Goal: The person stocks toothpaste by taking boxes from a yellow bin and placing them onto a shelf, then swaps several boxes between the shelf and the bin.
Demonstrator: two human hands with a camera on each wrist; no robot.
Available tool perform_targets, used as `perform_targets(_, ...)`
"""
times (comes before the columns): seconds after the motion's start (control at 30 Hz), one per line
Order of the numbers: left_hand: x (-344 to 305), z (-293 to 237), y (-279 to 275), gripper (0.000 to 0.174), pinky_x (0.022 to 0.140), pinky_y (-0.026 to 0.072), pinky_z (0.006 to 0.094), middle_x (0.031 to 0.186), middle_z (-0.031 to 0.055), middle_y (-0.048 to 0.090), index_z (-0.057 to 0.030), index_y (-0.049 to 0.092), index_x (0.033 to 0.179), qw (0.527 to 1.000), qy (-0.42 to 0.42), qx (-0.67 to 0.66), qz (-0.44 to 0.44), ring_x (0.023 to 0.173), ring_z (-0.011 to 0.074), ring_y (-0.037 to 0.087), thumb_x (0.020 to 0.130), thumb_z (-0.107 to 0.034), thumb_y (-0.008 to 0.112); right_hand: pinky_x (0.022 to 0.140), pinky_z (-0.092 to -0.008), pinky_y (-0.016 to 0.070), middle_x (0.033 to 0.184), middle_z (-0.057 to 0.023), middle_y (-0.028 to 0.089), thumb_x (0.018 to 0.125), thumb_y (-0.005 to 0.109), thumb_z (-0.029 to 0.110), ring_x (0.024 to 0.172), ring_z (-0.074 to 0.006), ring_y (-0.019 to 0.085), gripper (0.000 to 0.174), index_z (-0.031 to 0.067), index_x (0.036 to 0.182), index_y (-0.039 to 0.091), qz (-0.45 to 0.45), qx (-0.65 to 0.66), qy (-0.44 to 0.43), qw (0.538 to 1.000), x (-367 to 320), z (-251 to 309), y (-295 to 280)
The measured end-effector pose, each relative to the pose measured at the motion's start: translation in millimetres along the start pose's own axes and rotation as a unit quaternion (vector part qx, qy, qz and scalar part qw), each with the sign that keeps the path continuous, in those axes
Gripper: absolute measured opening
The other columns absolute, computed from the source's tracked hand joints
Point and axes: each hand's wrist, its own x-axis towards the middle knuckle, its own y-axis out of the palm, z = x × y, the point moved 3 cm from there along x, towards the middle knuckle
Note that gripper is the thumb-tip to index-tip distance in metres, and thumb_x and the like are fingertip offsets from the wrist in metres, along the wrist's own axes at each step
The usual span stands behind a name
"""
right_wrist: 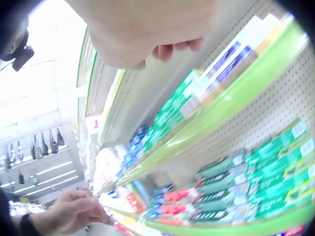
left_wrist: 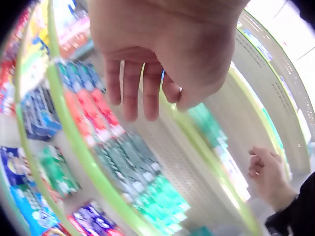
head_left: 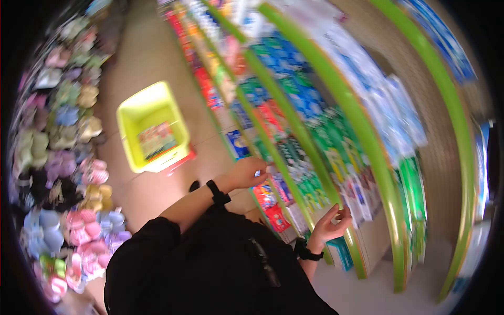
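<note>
Left hand [head_left: 245, 173]: reaches out to the front edge of a low shelf, fingers against the edge above red packs [head_left: 266, 195]; whether it holds anything cannot be told.
Right hand [head_left: 331, 223]: held up, palm showing, fingers loosely curled, near the boxes but apart from them.
Wrists: a black strap on each.
Shelves [head_left: 378, 163]: green-edged, stacked one above another, packed with green, blue and red boxes [head_left: 336, 142].
Yellow basket [head_left: 147, 97]: on the floor in the aisle, a colourful packet [head_left: 156, 139] lying inside.
Slippers [head_left: 79, 226]: pastel pairs in rows across the aisle.
</note>
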Motion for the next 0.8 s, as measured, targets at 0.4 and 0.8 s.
perform_targets(0.4, -230.4, 165.1, -219.4, 0.024, 0.079, 0.0552, 0.049, 0.091, 0.0166, 0.072, -0.0059, 0.072, 0.091, 0.908, -0.389, 0.118, -0.098, 0.089, 0.0386, 0.069, 0.094, -0.03, 0.07, 0.072, -0.0382, 0.0574, 0.095, -0.0132, 0.075, 0.092, 0.08, 0.024, 0.08, -0.0266, 0.071, 0.038, 0.0024, 0.123, 0.071, 0.655, 0.224, -0.158, 0.704, -135.7, 252.9, 223.6)
perform_targets(0.8, -279.5, 367.5, -255.2, 0.066, 0.108, 0.0461, 0.0622, 0.152, 0.0274, 0.048, -0.011, 0.055, 0.145, 0.773, -0.593, 0.177, 0.14, 0.139, 0.0485, 0.05, 0.09, -0.041, 0.076, 0.082, -0.0436, 0.058, 0.106, -0.0172, 0.071, 0.094, 0.076, 0.021, 0.096, -0.0366, 0.071, 0.038, 0.0018, 0.125, 0.067, 0.721, 0.247, -0.162, 0.627, -213.6, 411.4, 291.1)
